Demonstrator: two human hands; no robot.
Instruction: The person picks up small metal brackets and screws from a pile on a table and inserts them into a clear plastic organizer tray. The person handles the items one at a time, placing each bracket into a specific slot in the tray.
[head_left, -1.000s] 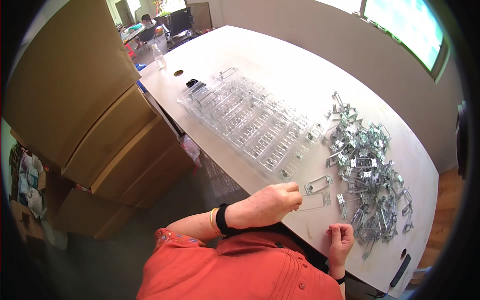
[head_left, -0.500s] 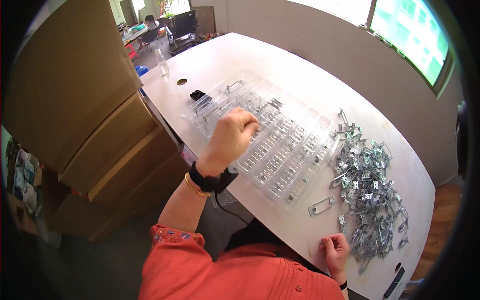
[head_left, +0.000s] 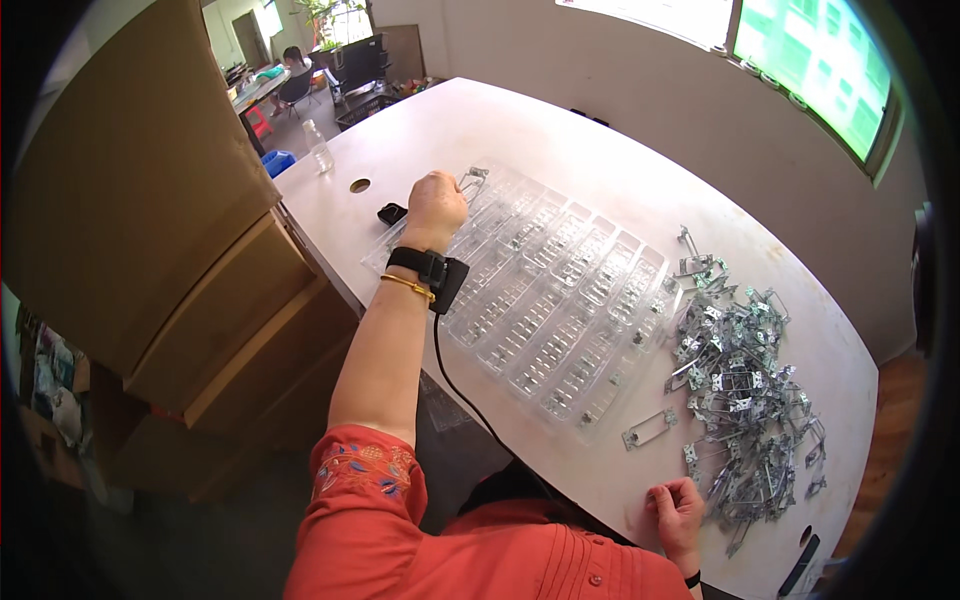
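On pale tabletop (head_left: 540,125), clear compartmented tray (head_left: 607,228), tangled silvery metal frames (head_left: 742,400)

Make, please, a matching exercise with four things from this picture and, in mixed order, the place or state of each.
Column one:
1. left hand
2. right hand
3. bottle
4. metal parts

Column two:
A. upright, at the far left of the table
B. by the table's near edge
C. at the left end of the clear tray
D. silvery, piled to the right of the tray

Right pairs: 1-C, 2-B, 3-A, 4-D.
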